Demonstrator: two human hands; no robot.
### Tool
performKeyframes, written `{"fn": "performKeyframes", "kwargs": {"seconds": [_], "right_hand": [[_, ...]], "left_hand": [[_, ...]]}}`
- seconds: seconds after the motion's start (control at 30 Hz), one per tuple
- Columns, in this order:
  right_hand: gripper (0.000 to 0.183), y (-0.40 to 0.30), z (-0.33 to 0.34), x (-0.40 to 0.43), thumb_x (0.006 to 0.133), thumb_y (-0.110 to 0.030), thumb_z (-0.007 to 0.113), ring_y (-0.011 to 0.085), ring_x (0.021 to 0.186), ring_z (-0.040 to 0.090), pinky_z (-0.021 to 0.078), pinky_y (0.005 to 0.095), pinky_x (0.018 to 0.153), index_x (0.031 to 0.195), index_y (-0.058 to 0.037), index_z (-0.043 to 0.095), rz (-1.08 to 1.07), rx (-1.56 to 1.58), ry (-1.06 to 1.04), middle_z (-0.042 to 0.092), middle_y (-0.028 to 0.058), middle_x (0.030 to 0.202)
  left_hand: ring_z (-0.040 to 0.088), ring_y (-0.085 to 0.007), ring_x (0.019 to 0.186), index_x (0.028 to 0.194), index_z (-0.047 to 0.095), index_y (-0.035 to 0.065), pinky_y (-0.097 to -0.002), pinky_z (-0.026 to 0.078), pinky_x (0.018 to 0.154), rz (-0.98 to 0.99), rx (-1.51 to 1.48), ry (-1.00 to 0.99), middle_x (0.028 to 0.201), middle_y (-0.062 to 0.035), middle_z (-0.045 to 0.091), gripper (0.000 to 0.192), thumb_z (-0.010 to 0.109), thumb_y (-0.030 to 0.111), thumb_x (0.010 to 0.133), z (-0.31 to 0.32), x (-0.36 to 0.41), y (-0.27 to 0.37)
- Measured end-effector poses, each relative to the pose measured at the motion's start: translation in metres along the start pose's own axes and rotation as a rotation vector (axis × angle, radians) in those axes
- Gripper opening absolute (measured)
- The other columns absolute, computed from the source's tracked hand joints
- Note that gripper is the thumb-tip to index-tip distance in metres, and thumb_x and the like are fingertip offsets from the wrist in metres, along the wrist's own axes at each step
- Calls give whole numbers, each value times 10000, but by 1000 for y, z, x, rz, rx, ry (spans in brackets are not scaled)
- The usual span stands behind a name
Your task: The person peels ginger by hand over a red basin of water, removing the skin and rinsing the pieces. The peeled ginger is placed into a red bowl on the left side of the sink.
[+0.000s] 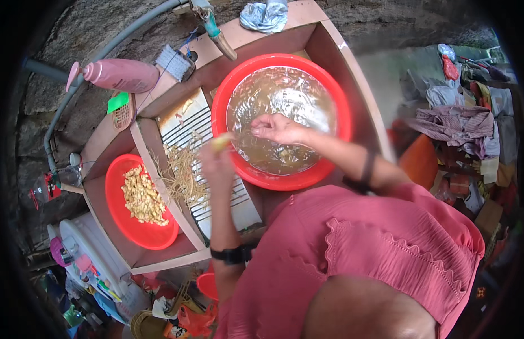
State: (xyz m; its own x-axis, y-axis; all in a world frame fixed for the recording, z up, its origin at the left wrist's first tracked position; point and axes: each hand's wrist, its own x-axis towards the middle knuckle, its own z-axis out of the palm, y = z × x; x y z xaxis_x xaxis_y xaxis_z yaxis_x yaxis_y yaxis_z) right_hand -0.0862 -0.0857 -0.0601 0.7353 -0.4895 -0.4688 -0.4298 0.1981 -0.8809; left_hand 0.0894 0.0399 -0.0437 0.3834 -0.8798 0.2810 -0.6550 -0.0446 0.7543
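In my left hand (215, 163) is a small yellowish piece (221, 143) that looks like ginger root, blurred by motion. The hand is at the left rim of a large red plastic basin (281, 182). Murky brown water (274, 97) fills that basin, with bits floating in it. Over the water hangs my right hand (279, 129), fingers curled in towards the thumb and nothing visible between them. Thin pale roots or stalks (183, 178) lie heaped on a ridged washboard (249, 212) left of the basin. A smaller red basin (118, 199) holds many pale yellow ginger-like pieces (143, 197).
A partition (166, 182) divides the tiled sink. Its back ledge carries a pink pump bottle (122, 75), a scrubbing brush (176, 63), a plastic soap basket (123, 116) and a crumpled cloth (264, 17). A tap (213, 27) projects over the sink. Clothes (454, 123) are piled at right.
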Motion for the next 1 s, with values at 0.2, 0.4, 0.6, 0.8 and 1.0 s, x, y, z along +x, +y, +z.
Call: {"fn": "performKeyframes", "kwargs": {"seconds": [0.2, 0.4, 0.6, 0.8, 1.0], "right_hand": [[264, 82, 29, -17, 750, -168, 612, 266, 797, 616, 489, 364, 723, 974, -28, 623, -234, -1108, -215, 632, 178, 871], [168, 109, 7, -4, 770, -77, 580, 211, 745, 609, 493, 325, 665, 922, -31, 633, 274, -369, -28, 638, 138, 820], [115, 59, -12, -15, 859, -23, 500, 95, 640, 503, 431, 243, 577, 872, -14, 613, -8, 493, 463, 579, 42, 725], [162, 14, 0, -53, 864, -63, 525, 136, 785, 544, 451, 271, 678, 964, 53, 578, -118, 339, 564, 597, 94, 856], [233, -7, -5, -82, 824, -116, 611, 108, 756, 579, 457, 250, 690, 988, 44, 575, -126, 284, 236, 617, 49, 812]], "left_hand": [[532, -279, 967, 1176, 488, -57, -357, 417, 878, -422, 777, 524, 1042, -201, 556, 436, 622, 58, 778, -157, -22, -39], [542, -227, 937, 1142, 508, -46, -328, 426, 853, -365, 297, 610, 991, -142, 569, 385, 615, 58, 787, -141, -46, -23], [569, -131, 809, 1146, 511, -28, -245, 458, 717, -350, -397, -147, 954, -84, 604, 327, 568, 78, 842, 12, -33, 41], [580, -134, 700, 1148, 479, -50, -230, 467, 601, -631, -798, -456, 898, -110, 604, 308, 527, 25, 854, 76, -10, 64], [587, -128, 687, 1075, 494, -79, -230, 483, 578, -642, -1079, -316, 839, -87, 602, 230, 493, -12, 855, 61, -15, 79]]}}
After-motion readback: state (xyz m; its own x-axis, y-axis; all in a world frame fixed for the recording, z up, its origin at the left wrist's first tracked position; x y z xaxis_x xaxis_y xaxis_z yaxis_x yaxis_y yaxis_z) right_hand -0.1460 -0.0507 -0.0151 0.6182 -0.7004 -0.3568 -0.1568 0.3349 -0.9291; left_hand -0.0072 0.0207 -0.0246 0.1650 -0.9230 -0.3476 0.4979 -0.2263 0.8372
